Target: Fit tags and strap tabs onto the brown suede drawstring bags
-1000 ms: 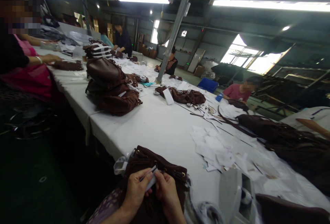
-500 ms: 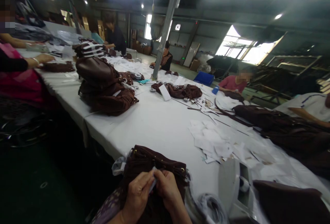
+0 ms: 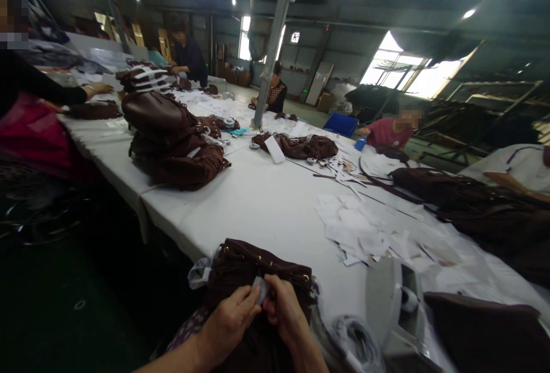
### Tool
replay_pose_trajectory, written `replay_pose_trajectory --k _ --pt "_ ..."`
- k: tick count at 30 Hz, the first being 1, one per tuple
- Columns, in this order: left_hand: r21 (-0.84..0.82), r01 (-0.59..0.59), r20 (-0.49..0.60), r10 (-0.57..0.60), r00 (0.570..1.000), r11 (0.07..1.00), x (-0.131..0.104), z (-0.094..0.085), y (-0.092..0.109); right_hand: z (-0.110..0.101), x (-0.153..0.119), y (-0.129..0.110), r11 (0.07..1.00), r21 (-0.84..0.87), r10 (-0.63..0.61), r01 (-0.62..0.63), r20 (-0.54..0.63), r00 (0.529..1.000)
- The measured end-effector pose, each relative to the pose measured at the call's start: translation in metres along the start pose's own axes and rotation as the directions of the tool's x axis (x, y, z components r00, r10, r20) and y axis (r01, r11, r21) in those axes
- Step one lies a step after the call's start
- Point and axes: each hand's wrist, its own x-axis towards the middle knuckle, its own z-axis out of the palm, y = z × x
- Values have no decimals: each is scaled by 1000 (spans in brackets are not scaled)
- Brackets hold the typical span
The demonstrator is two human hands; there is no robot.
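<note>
In front of me a dark brown handbag (image 3: 268, 258) with brass-coloured eyelets along its top edge lies at the near edge of the table. Above its front, my left hand (image 3: 230, 318) pinches a small greyish-white piece (image 3: 260, 288), which looks like thin paper or plastic. My right hand (image 3: 284, 307) is closed at the right edge of that piece, thumb and fingers together. Whether the piece is fixed to the bag is hidden by my fingers. Clear plastic wrap (image 3: 198, 274) sticks out at the bag's left side.
A grey tape dispenser (image 3: 382, 298) and a plastic-wrapped coil (image 3: 356, 341) are at my right, beside a brown piece (image 3: 485, 327). White paper scraps (image 3: 354, 227) lie beyond. Stacked brown bags (image 3: 172, 144) stand at left. A metal post (image 3: 275, 46) rises mid-table; co-workers sit around.
The small pale piece has turned and shows more of its flat face between my hands. My right hand has shifted slightly right. At left, a co-worker's arm has reached farther over the table.
</note>
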Motion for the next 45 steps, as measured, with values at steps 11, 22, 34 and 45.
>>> replay_pose_trajectory --k 11,22,34,45 --pt "-325 349 -2 -370 929 879 8 -14 25 -1 -6 -5 985 -105 -123 134 108 987" --pt "-641 733 504 -596 625 226 32 -6 23 -3 -5 -1 985 -86 -133 147 152 979" --pt "-739 659 439 -640 631 144 22 -3 27 -5 -8 1 987 -83 -125 139 160 979" --pt "-620 596 144 -672 726 511 26 17 16 -10 -2 7 987 -47 -148 156 147 978"
